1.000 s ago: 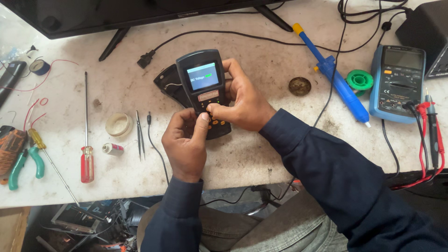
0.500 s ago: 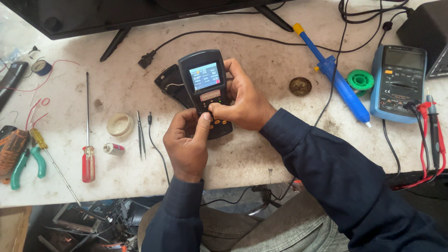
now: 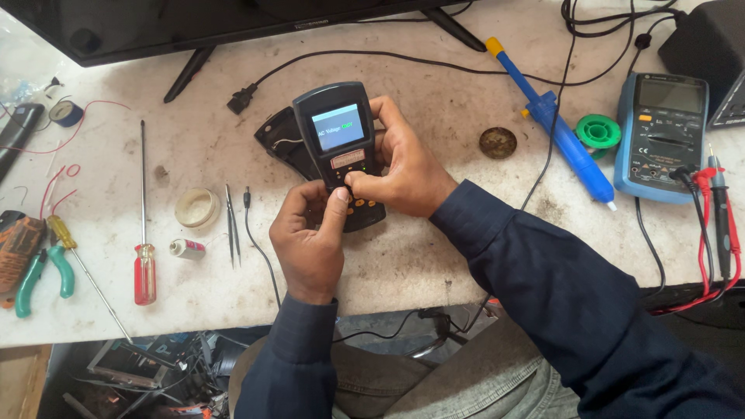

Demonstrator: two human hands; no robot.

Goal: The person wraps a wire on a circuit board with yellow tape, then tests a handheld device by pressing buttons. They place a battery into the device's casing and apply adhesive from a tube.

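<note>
A dark handheld meter with a lit blue screen and orange keys stands tilted on the white workbench. My right hand grips its right side, thumb on the keypad. My left hand holds the lower left edge, thumb pressing the keys beside the right thumb. A black back cover lies just behind the meter.
A blue multimeter with red and black probes sits at right. A blue desoldering pump, green solder spool and brown round tin lie behind my right arm. Red screwdriver, tweezers, tape roll and green pliers lie left. A monitor stands at the back.
Both hands stay on the meter and barely move; the thumbs shift slightly on the keypad. The screen stays lit.
</note>
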